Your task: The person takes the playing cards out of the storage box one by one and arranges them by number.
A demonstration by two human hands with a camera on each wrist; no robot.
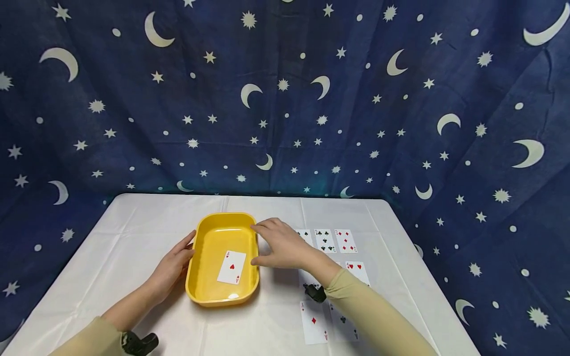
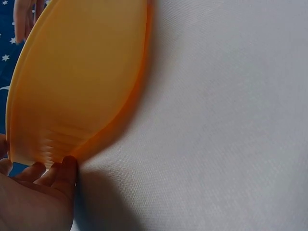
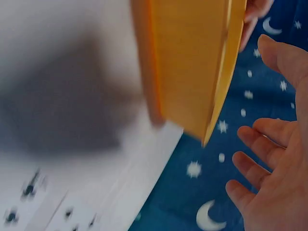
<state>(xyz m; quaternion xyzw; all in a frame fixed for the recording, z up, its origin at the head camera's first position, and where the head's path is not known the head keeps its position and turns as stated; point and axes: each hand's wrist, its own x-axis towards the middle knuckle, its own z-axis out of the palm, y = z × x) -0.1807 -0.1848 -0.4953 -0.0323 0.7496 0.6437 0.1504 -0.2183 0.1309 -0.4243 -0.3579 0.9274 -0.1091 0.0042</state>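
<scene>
A yellow tray [image 1: 200, 267] sits on the white table, with a single ace of hearts [image 1: 231, 267] inside it. My left hand [image 1: 171, 267] rests against the tray's left side. In the left wrist view, its fingers [image 2: 66, 175] touch the outer wall. Across from it, my right hand [image 1: 285, 245] reaches over the table, thumb and fingers spread beside the tray's right rim. The right wrist view shows a gap between these fingers [image 3: 262, 144] and the yellow wall, and nothing in the palm.
Several playing cards lie face up in rows right of the tray, among them a five of diamonds [image 1: 346, 241], an ace of diamonds [image 1: 313, 322] and a hearts card [image 1: 357, 271]. My right forearm partly covers them. A dark blue star-and-moon cloth [image 1: 285, 133] hangs behind the table.
</scene>
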